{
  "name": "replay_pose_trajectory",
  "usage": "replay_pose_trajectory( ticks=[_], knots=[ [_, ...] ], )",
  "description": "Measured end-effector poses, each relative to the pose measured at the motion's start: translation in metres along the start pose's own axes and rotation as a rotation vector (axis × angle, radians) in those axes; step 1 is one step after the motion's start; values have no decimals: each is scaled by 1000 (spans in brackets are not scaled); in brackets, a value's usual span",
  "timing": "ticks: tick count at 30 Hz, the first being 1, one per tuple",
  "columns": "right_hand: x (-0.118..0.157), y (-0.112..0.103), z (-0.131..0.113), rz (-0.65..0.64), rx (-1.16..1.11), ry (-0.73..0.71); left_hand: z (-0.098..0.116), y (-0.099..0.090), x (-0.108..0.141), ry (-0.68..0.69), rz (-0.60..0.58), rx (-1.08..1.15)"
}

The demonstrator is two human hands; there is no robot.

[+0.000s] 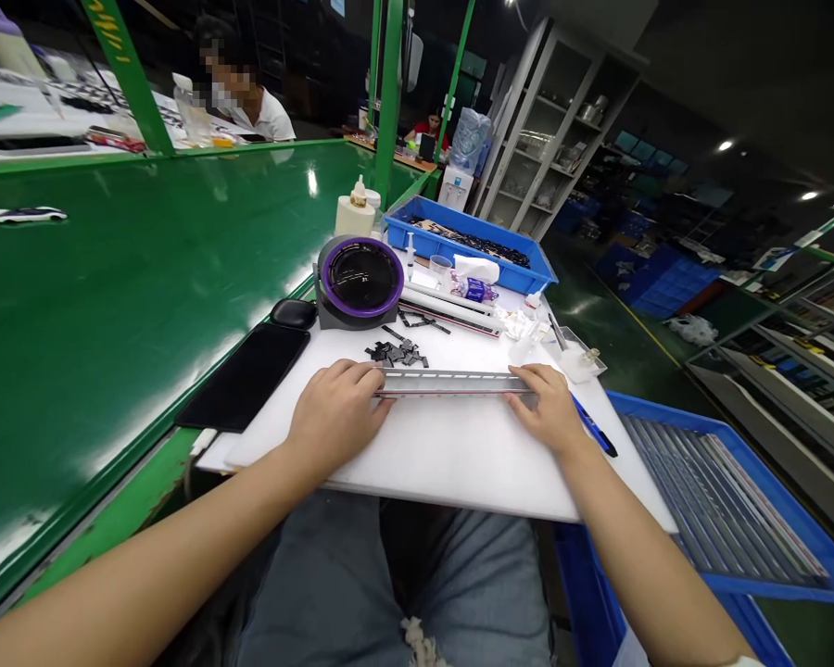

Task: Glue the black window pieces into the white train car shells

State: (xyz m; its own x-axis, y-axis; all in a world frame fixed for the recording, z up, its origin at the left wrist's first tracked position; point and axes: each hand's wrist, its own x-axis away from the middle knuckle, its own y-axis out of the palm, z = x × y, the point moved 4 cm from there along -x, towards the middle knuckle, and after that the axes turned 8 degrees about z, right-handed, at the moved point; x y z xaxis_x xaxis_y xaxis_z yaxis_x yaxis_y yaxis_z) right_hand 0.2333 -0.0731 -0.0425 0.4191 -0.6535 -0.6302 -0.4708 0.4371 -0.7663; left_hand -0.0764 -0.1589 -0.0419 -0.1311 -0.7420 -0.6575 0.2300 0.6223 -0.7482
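A long, slim grey metal strip [451, 382] with a row of slots along it lies crosswise over the white work board [445, 459]. My left hand [339, 408] is closed on its left end, thumb in front and fingers behind. At the other end, my right hand [543, 403] grips it the same way. Just beyond the strip, near my left hand, is a heap of small black pieces [398, 352]. A blue pen-like tool [596, 428] rests on the board beside my right wrist.
Behind the heap stands a round black fan-like device with a purple rim [362, 276]. A blue bin [473, 245] holds dark parts. At right, a blue tray [723, 491] contains several similar strips. A phone-like black slab [250, 378] borders the green conveyor [145, 241]. Co-workers sit beyond.
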Motion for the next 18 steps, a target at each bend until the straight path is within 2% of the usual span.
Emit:
replay_pose_trajectory(
  ticks=[6, 14, 18],
  knots=[
    [1, -1, -1, 19, -40, -9, -1, -2, 0, -21, -15, -15],
    [1, -3, 1, 53, -69, 15, 1, -3, 3, 39, 28, -26],
    [0, -4, -2, 92, -110, 15, -3, -10, -2, 66, 26, -64]
  ],
)
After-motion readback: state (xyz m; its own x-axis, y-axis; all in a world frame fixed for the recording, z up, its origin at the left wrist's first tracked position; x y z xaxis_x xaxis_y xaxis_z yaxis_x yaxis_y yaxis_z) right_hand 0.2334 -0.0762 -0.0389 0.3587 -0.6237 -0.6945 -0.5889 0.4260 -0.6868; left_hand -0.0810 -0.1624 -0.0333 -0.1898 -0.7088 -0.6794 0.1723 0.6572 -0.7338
